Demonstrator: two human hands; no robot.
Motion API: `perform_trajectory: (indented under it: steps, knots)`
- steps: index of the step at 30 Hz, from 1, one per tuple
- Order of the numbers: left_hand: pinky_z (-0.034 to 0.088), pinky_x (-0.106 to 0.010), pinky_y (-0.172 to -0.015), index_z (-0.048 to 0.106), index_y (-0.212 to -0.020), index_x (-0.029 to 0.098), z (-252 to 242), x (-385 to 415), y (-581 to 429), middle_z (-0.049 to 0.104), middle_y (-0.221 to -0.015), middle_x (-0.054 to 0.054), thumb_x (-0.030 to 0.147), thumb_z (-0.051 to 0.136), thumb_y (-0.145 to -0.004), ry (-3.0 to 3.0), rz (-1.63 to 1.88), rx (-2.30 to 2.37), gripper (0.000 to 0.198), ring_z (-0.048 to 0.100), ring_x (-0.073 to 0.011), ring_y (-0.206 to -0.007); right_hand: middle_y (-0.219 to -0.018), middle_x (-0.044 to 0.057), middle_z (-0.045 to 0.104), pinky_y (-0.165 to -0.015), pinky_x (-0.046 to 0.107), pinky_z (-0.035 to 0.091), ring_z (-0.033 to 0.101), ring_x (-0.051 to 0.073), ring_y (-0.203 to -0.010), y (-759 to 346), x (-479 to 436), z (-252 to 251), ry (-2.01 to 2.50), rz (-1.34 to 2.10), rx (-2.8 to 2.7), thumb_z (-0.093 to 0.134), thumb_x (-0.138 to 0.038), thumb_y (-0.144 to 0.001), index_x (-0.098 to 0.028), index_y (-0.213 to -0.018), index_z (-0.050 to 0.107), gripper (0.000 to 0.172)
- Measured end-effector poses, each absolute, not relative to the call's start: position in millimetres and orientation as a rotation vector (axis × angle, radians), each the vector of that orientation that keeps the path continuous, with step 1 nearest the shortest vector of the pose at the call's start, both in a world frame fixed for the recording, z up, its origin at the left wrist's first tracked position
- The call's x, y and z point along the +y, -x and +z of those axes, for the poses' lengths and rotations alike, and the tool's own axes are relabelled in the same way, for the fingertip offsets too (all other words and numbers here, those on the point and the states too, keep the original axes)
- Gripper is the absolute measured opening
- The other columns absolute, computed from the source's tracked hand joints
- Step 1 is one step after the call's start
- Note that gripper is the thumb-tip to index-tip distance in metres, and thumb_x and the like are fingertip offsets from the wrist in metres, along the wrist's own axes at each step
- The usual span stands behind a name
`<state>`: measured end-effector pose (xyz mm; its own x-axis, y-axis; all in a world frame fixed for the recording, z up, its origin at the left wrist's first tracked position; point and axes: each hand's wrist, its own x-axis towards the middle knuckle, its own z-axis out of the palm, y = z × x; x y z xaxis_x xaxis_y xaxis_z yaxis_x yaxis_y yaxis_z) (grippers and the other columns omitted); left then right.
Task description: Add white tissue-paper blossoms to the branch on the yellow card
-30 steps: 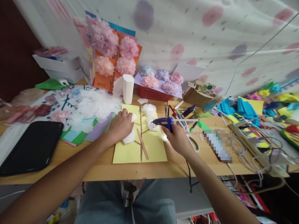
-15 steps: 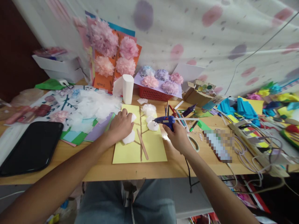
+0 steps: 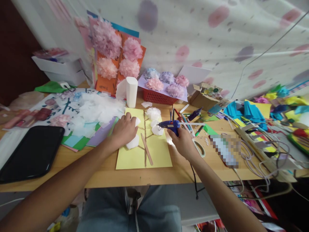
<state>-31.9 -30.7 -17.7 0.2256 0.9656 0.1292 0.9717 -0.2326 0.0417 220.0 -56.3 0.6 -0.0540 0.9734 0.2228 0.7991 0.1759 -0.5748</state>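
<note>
A yellow sheet of paper point(image 3: 156, 151) lies on the table, with brown branch lines drawn on it and a wooden craft stick point(image 3: 147, 149) resting across them. My left hand point(image 3: 125, 129) is over its upper left, fingers curled down on a piece of white tissue paper point(image 3: 137, 121) that shows at the fingertips. Another white tissue piece point(image 3: 133, 142) lies just below that hand. My right hand point(image 3: 182, 141) grips a blue glue gun point(image 3: 170, 125), a white glue stick standing out of its back. The nozzle points left, near white tissue puffs point(image 3: 154, 113) on the sheet's right side.
A white bottle-like container point(image 3: 131, 91) stands behind the sheet. White tissue point(image 3: 98, 106) is heaped at left beside a black tray point(image 3: 33, 151). Pens, a tape roll point(image 3: 200, 149), a pixelated phone point(image 3: 224, 151) and a power strip with cables point(image 3: 260, 151) lie at right.
Almost nothing differs. Both hands and the glue gun keep their places over the yellow sheet; the whole view has shifted very slightly.
</note>
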Motion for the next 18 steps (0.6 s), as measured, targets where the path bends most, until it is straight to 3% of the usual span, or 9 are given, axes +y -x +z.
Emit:
perform_trajectory:
  steps: [5,10,18]
  knots:
    - [0.049,-0.038,-0.087,0.060,-0.121,0.012,-17.4,-30.7,31.8,0.053,-0.119,-0.018,0.031,0.047,-0.098,2.428,-0.190,-1.913,0.033,0.056,-0.0315,-0.110,-0.073,0.005,0.068,-0.064,0.031,0.042,0.061,0.022,-0.068,-217.8,-58.4,0.4,1.619,0.455,-1.889,0.051,-0.035,-0.092,-0.021,-0.091,0.069,0.024]
    - [0.050,-0.038,-0.085,0.061,-0.121,0.012,-18.2,-30.7,31.9,0.053,-0.118,-0.018,0.031,0.048,-0.097,2.418,-0.207,-1.912,0.033,0.057,-0.0313,-0.108,-0.064,0.004,0.063,-0.059,0.031,0.039,0.057,0.021,-0.060,-214.0,-67.0,0.1,1.703,0.466,-1.886,0.052,-0.040,-0.090,-0.019,-0.078,0.065,0.027]
    - [0.050,-0.038,-0.084,0.061,-0.120,0.012,-17.4,-31.3,32.1,0.054,-0.118,-0.018,0.031,0.047,-0.097,2.416,-0.207,-1.902,0.033,0.058,-0.0314,-0.107,-0.067,0.004,0.062,-0.059,0.032,0.040,0.059,0.021,-0.063,-213.4,-68.7,-4.0,1.661,0.499,-1.896,0.051,-0.043,-0.089,-0.018,-0.085,0.066,0.029]
